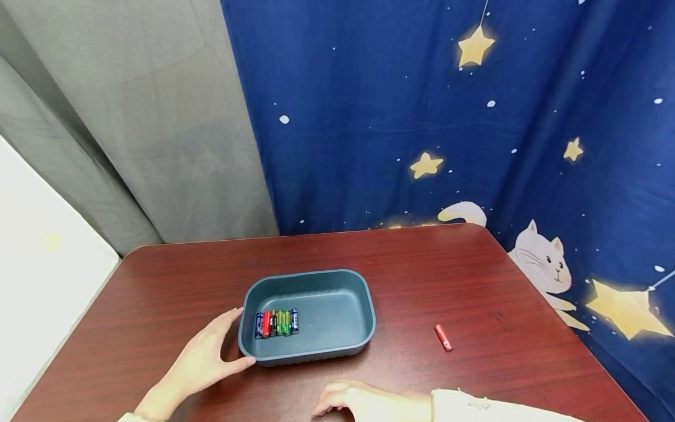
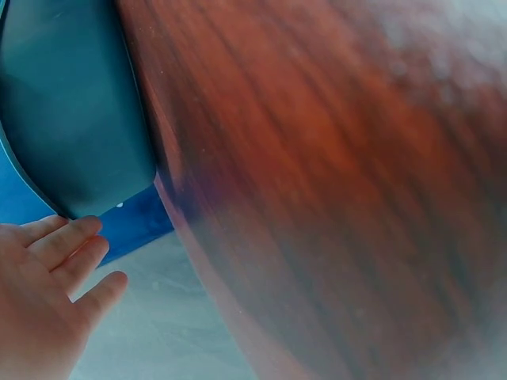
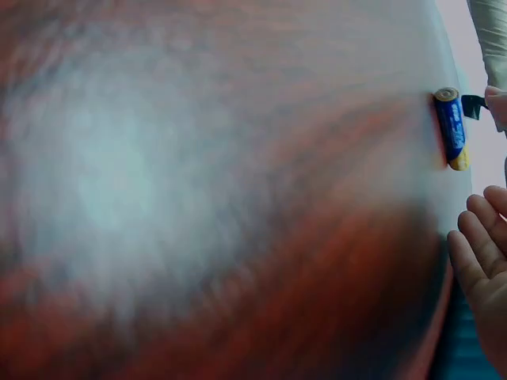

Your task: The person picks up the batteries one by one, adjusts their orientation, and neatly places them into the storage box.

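Note:
A blue-grey plastic tray (image 1: 337,346) sits mid-table with several batteries (image 1: 273,323) side by side at its left end, in blue, red, black and green. My left hand (image 1: 203,357) is at the tray's left side, fingertips at the rim and thumb by the front corner. The left wrist view shows those fingers (image 2: 67,241) extended against the tray's edge. My right hand (image 1: 364,401) hovers low in front of the tray, fingers loosely bent. Near its fingers, the right wrist view shows a blue and yellow battery (image 3: 450,127), not visible in the head view.
A red battery (image 1: 443,338) lies alone on the dark red wooden table (image 1: 411,281), right of the tray. Grey and blue star-patterned curtains (image 1: 369,117) hang behind the table's far edge. A white panel (image 1: 42,264) borders the left side.

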`<state>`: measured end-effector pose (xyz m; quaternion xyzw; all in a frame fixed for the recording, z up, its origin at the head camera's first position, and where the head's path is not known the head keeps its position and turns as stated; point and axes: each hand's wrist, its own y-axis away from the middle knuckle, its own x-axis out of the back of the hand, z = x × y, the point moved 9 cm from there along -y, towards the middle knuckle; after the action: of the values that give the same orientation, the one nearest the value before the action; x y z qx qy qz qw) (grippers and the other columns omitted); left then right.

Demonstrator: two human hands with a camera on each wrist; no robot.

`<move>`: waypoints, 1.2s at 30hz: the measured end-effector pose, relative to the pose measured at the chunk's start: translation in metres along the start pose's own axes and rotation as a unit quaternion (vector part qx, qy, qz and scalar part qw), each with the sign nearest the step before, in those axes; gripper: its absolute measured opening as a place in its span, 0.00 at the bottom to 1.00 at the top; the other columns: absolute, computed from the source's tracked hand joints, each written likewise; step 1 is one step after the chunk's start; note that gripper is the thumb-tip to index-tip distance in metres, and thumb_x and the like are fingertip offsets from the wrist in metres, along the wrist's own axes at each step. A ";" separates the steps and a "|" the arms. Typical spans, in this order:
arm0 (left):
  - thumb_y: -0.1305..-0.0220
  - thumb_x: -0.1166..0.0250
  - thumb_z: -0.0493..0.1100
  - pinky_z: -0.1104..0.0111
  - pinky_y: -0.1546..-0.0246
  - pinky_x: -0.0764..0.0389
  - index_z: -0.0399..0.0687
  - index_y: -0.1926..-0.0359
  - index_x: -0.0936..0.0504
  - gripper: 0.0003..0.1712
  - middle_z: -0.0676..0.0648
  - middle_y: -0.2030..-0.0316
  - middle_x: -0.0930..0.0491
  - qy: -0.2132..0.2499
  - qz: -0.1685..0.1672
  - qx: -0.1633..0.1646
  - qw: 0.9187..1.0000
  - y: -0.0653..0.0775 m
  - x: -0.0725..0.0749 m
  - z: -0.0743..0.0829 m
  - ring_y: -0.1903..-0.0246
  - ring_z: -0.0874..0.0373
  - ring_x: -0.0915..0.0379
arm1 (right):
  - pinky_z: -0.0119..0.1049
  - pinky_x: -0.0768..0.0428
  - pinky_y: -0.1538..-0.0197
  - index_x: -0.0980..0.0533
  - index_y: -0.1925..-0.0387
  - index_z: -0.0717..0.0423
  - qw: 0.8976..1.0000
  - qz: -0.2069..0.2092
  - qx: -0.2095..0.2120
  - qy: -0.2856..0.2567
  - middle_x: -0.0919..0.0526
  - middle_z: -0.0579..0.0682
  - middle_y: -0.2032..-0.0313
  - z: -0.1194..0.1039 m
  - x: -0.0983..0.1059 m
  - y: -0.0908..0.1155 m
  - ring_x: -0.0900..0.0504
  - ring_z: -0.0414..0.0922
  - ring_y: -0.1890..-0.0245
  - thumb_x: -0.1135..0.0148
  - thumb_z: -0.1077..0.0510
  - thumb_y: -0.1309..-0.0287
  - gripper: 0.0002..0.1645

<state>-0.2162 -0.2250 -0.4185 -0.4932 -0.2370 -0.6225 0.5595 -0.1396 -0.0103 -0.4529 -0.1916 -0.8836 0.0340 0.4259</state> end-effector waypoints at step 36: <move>0.61 0.34 0.70 0.50 0.48 0.31 0.41 0.40 0.34 0.53 0.43 0.44 0.30 -0.005 -0.003 -0.002 1.000 -0.001 0.001 0.002 0.44 0.48 0.36 | 0.16 0.38 0.46 0.26 0.59 0.51 0.986 -0.034 0.088 0.137 0.27 0.41 0.59 -0.034 0.005 -0.005 0.32 0.29 0.54 0.46 0.57 0.40 0.08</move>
<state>-0.2165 -0.2232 -0.4159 -0.4971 -0.2397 -0.6221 0.5554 -0.1173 -0.0169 -0.4265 -0.1264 -0.8166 0.0706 0.5588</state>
